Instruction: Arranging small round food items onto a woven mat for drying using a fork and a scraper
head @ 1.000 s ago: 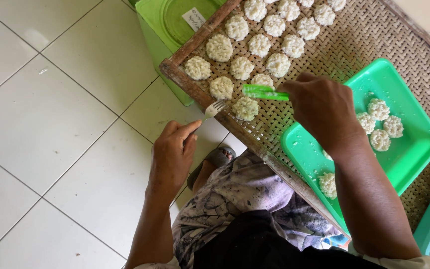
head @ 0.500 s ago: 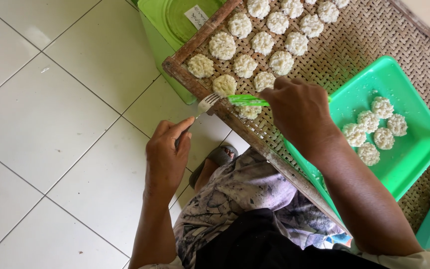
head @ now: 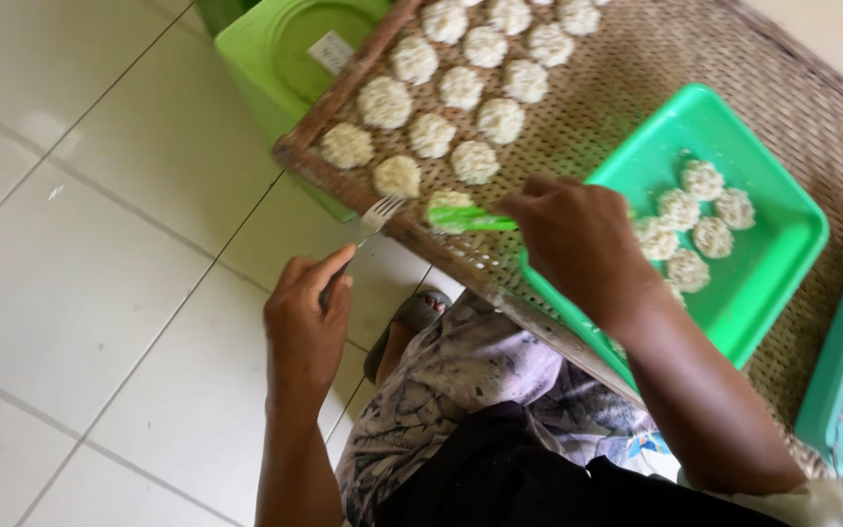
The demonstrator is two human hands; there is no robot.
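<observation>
Our left hand (head: 306,327), empty a second before, gripped the fork (head: 371,222) at the woven tray's (head: 578,127) near edge; our right hand (head: 578,239) pinched the green spatula (head: 470,219) over a white lump (head: 451,201).

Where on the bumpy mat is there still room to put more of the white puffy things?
The woven mat is bare between the rows of white clumps and the green tray, and along its far right beyond the tray. The near-left corner is crowded with clumps, right by the left hand with its fork and the right hand.
</observation>
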